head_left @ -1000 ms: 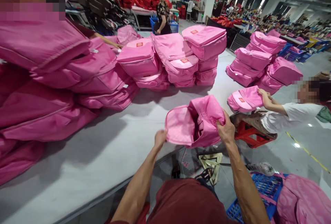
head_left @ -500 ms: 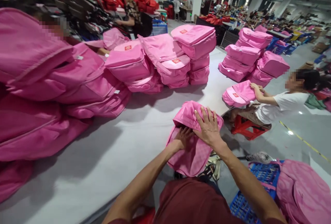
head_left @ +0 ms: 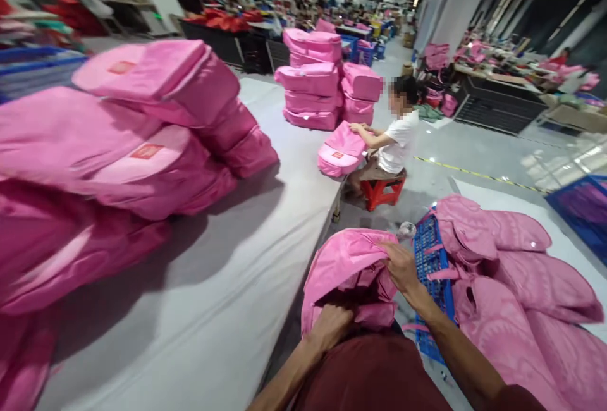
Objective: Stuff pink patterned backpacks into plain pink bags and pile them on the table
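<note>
A pink backpack (head_left: 348, 259) stands close against my body at the table's edge, its mouth gaping toward me and its inside dark. My right hand (head_left: 403, 269) pinches the rim of the opening on the right side. Low at the mouth, my left hand (head_left: 332, 325) is curled on the fabric, with its fingertips hidden in the shadowed opening.
Piled pink backpacks (head_left: 156, 95) fill the left of the white table (head_left: 237, 259); another stack (head_left: 310, 79) stands at its far end. A seated co-worker (head_left: 398, 139) handles a pink backpack. To my right, pink backpacks (head_left: 507, 329) lie beside a blue crate (head_left: 429, 253).
My view has swung right. The backpack has come nearer my body and its mouth is wider. My right hand has gone from lying spread on it to gripping its rim.
</note>
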The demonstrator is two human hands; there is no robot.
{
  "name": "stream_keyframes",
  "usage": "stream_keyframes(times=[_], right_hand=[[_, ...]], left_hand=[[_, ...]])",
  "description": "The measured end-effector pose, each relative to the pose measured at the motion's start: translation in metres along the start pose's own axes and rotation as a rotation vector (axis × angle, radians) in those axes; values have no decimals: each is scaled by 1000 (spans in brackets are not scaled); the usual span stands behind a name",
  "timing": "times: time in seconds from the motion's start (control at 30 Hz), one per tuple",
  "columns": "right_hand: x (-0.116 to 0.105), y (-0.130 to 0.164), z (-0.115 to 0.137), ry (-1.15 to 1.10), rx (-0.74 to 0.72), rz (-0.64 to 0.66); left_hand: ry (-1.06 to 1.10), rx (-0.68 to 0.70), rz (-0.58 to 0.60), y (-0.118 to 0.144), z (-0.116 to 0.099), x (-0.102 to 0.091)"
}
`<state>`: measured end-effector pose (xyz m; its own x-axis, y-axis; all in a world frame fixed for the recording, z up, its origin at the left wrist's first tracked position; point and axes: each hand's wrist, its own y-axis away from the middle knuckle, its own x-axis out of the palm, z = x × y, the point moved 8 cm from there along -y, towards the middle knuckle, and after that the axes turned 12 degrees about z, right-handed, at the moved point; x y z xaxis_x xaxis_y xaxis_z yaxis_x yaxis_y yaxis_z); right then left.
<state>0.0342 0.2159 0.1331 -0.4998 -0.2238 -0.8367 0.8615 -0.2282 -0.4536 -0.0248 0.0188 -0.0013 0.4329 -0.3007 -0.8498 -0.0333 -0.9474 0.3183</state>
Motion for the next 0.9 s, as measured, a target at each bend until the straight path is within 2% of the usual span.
stream_keyframes(times=[0.07, 0.17, 0.23, 0.27, 0.37, 0.47, 0.53, 0.63, 0.7, 0.8, 0.9], right_hand=[[-18, 35, -19, 57, 109, -60], [-42, 73, -40, 137, 233, -142], [-51, 86, -56, 182, 313, -162], [-54, 91, -65, 204, 352, -166], [-57, 97, -99, 243, 471, -150], [-51, 97, -138, 223, 571, -88], [-44, 91, -164, 180, 616, -23], [-32, 70, -209, 41, 679, 86], [-19, 53, -248, -133, 754, 180], [15, 32, -307, -476, 896, 312], [57, 20, -348, -722, 1060, 345]], left_hand=[[-32, 162, -177, -6, -23, -26], [-84, 431, -588, -9, -50, -76], [-83, 462, -745, -31, -48, -103], [-70, 423, -767, -52, -42, -113], [-35, 345, -662, -132, -22, -128], [28, 426, -516, -197, -9, -129], [110, 462, -504, -220, 5, -135], [317, 368, -461, -248, 32, -156], [520, 239, -332, -272, 47, -170], [859, 50, -128, -308, 56, -185], [1152, -67, 8, -342, 57, -182]])
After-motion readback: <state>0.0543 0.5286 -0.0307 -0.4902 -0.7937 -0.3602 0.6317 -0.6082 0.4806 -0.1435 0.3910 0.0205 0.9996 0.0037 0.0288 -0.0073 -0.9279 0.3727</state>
